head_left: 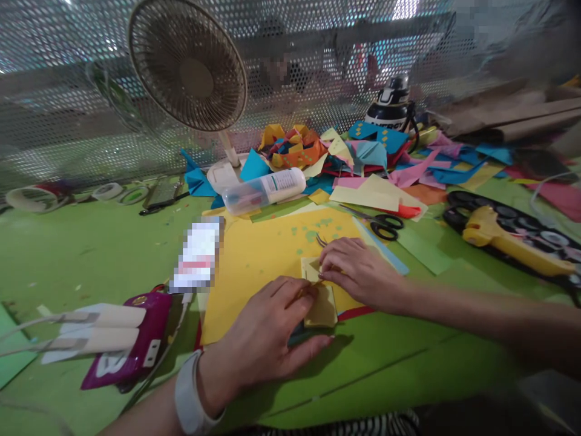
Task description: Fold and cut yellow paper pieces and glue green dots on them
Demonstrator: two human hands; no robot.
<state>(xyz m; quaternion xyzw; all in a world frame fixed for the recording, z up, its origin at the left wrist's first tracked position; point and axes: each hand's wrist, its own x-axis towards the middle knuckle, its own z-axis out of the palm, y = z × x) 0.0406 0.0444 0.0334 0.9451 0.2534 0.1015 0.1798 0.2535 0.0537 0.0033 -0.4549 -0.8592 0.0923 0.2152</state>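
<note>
1. small pale-yellow rectangular paper piece [320, 310]: lies at the near right part of a large yellow paper sheet [247, 263], between the two hands; its middle is partly covered by fingers.
2. left hand [267, 324]: fingers curled over the piece's left side, thumb set apart along its near edge; whether they grip or merely steady it, cannot tell.
3. right hand [358, 269]: thumb and fingertips drawn together, pinching the piece near its upper part. a thin curved metal tip [321, 240] shows just beyond the knuckles; whether it is held, cannot tell.
4. progress, as judged: mid-work. the piece appears cut and partly folded or layered, with both hands engaged on it; the fold is unfinished or unreleased, and the number of remaining steps cannot be told. small green paper dots [311, 235] lie loose on the sheet.
5. edges and room: black-handled scissors [385, 227] lie beyond the right hand; a lit rectangular phone [197, 254] overlaps the sheet's left side; a clear plastic bottle with white label [265, 191] lies along its far side. the widest stretch of green tabletop [408, 363] runs nearside, below the right forearm, toward the table's near edge.
</note>
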